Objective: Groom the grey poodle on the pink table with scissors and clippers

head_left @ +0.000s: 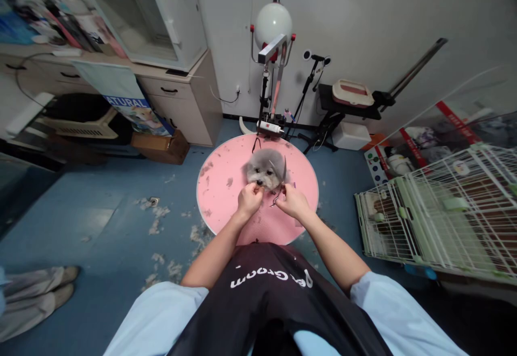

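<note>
A small grey fluffy dog [264, 166] is on a round pink grooming table [218, 183], its head facing me. My left hand [251, 199] is closed at the dog's muzzle, on the left side of its chin; the fingertips pinch there, and I cannot tell whether fur is between them. My right hand [291, 201] grips a pair of grooming scissors [284, 170] beside the dog's cheek. The blades point up and away from me along the right side of the head. Much of the dog's body is hidden behind its head.
Cut fur [159, 218] lies on the blue floor and in tufts on the table. A grooming arm [278, 49] and a white bottle [270, 127] stand at the table's far edge. A wire cage [440, 210] is at right, cabinets [181, 95] at left. Another person's legs [36, 297] show at lower left.
</note>
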A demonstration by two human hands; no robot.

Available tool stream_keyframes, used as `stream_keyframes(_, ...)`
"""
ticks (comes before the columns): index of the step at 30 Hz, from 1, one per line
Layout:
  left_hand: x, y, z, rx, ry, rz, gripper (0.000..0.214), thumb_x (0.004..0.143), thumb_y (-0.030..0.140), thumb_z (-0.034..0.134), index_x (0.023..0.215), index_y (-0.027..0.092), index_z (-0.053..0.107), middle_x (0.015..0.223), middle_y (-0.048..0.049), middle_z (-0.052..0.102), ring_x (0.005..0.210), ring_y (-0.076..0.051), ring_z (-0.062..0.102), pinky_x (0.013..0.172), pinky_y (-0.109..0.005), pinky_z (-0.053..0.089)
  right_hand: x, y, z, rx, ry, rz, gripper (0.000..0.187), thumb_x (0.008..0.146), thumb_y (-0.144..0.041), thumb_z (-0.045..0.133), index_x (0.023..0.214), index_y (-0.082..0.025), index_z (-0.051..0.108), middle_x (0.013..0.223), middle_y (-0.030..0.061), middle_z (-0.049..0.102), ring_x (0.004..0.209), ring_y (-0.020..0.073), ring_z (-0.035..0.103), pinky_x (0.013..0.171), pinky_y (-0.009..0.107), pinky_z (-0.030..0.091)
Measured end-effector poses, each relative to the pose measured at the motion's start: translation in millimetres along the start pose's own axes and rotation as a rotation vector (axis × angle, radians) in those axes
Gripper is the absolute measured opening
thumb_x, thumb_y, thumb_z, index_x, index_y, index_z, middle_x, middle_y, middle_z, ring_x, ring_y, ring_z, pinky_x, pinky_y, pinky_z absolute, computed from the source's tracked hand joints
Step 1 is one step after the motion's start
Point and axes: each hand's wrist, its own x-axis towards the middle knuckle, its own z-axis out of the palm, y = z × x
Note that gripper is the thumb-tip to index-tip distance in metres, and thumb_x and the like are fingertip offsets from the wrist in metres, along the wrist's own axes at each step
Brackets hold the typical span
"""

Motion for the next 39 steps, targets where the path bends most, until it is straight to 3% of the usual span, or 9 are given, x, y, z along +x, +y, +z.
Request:
stream_keyframes(4,-2.1,1.0,-0.2,0.009,-0.006,0.007,0.025,0.081,0.028,0.054,0.059,0.018,0.048,0.060,-0.0008,0.057,0.058,-0.012,0.050,0.055,-0.023,0.029,-0.7,0.0,-5.3,0.029,0.006,0.011,0.020,0.079,-0.014,0.052,0.099,-0.015,0.055,0.092,0.0097,0.067,0.080,0.0193,0.062,0.067,0.026,0.040)
stream_keyframes(7,-2.7,0.4,0.0,0.009,-0.011,0.020,0.025,0.081,0.028,0.053,0.059,0.018,0.049,0.060,-0.0009,0.058,0.058,-0.012,0.051,0.055,-0.023,0.028,0.7,0.2,-10.2,0.112,-0.034,-0.043,0.018,0.075,-0.018,0.057,0.093,-0.016,0.055,0.085,0.0061,0.065,0.074,0.0169,0.058,0.064,0.024,0.038)
stream_keyframes(11,-2.9,-1.3,0.9,0.011,-0.011,0.030,0.024,0.082,0.029,0.054,0.060,0.018,0.050,0.063,-0.0017,0.060,0.059,-0.012,0.052,0.055,-0.023,0.029,5.3,3.4,-17.0,0.202,-0.041,-0.107,0.016,0.068,-0.010,0.054,0.082,-0.017,0.054,0.075,0.0008,0.059,0.068,0.0134,0.054,0.060,0.023,0.036)
stream_keyframes(15,-3.5,-2.2,0.4,0.009,-0.014,0.025,0.023,0.082,0.029,0.055,0.062,0.017,0.053,0.065,-0.0022,0.062,0.061,-0.013,0.054,0.056,-0.023,0.029,11.2,9.3,-21.1,0.375,-0.143,-0.088,0.017,0.066,-0.018,0.061,0.081,-0.017,0.053,0.068,-0.0035,0.056,0.060,0.0107,0.049,0.055,0.021,0.035)
stream_keyframes(30,-4.7,-1.5,-3.0,0.016,-0.032,0.002,0.021,0.083,0.027,0.055,0.064,0.017,0.056,0.067,-0.0024,0.062,0.062,-0.013,0.055,0.055,-0.022,0.030,26.6,34.1,-6.1,0.828,-0.387,0.006,0.027,0.062,-0.013,0.064,0.088,-0.016,0.055,0.069,-0.0019,0.064,0.059,0.0097,0.059,0.052,0.019,0.044)
stream_keyframes(35,-5.0,-2.7,-1.6,0.016,-0.028,0.013,0.020,0.083,0.027,0.055,0.066,0.017,0.058,0.069,-0.0029,0.063,0.064,-0.013,0.055,0.058,-0.023,0.032,26.0,37.6,-10.6,0.830,-0.438,0.071,0.031,0.062,-0.012,0.066,0.090,-0.016,0.053,0.075,0.0015,0.069,0.063,0.0124,0.063,0.054,0.020,0.047)
stream_keyframes(39,-4.1,-3.8,0.4,0.033,-0.029,0.035,0.019,0.083,0.026,0.056,0.067,0.016,0.059,0.071,-0.0035,0.064,0.066,-0.014,0.056,0.060,-0.023,0.033,25.0,33.1,-37.0,0.466,-0.375,0.030,0.026,0.065,-0.011,0.062,0.090,-0.015,0.056,0.071,0.0010,0.067,0.063,0.0135,0.062,0.055,0.021,0.045)
